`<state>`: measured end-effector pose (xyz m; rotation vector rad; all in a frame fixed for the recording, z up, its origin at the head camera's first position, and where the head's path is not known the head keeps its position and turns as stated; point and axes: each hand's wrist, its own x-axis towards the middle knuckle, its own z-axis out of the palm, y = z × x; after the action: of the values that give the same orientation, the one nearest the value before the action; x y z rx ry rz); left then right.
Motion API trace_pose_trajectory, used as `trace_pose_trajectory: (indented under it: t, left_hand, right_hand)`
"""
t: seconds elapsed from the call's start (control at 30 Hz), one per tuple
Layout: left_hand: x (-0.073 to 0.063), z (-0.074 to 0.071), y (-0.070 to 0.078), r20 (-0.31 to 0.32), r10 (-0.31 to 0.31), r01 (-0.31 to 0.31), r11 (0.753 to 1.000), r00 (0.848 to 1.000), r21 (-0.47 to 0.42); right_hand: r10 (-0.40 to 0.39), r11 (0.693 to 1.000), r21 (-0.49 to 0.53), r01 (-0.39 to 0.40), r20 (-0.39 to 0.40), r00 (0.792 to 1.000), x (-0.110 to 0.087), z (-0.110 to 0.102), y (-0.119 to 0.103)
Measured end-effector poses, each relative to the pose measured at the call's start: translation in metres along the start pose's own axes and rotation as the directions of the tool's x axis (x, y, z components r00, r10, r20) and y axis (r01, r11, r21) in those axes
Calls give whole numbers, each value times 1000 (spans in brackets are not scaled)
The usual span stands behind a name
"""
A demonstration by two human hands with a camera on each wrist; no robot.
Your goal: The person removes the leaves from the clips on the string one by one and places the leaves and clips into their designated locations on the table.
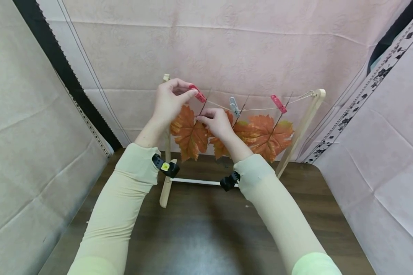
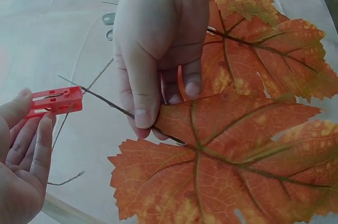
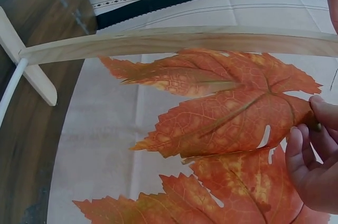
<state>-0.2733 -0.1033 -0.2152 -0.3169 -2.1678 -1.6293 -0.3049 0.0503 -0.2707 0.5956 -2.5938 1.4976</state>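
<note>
My left hand (image 1: pixel 170 101) pinches the outer end of a red clothespin (image 1: pixel 197 93) between thumb and fingers. In the left wrist view, the clothespin's far end sits at a thin string (image 2: pixel 97 76) and the tip of a dark leaf stem (image 2: pixel 108 102). Lower down, my right hand (image 1: pixel 218 123) pinches that stem close to an orange maple-like leaf (image 1: pixel 189 133). This leaf hangs below the hands, left of the others. A grey clothespin (image 1: pixel 234 107) and another red clothespin (image 1: pixel 278 104) sit along the string, with leaf stems beside them.
The string runs between two posts of a wooden stand (image 1: pixel 303 130), joined low down by a white rod (image 1: pixel 196 181). More orange leaves (image 1: pixel 269 139) hang at the right. The stand is on a dark wooden table (image 1: pixel 192 236), with pale cloth (image 1: pixel 227 57) behind and at both sides.
</note>
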Motion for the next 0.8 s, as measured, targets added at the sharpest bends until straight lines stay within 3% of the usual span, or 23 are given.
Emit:
trace_pose_trajectory:
  t: [0.3,0.53,0.8]
  left_hand:
    - [-3,-5,9,-56,94,-100,988,994,-117]
    - [-10,-12,11,-33,72,-76,987,997,-143]
    - [-21,-21,0,21,12,-7,979,1000,-203]
  right_hand:
    - [27,1000,2,-27,37,999,-8,-1,2]
    - [46,999,12,-47,48,998,-13,-2,9]
    - [36,997,58,-41,90,995,-28,-10,16]
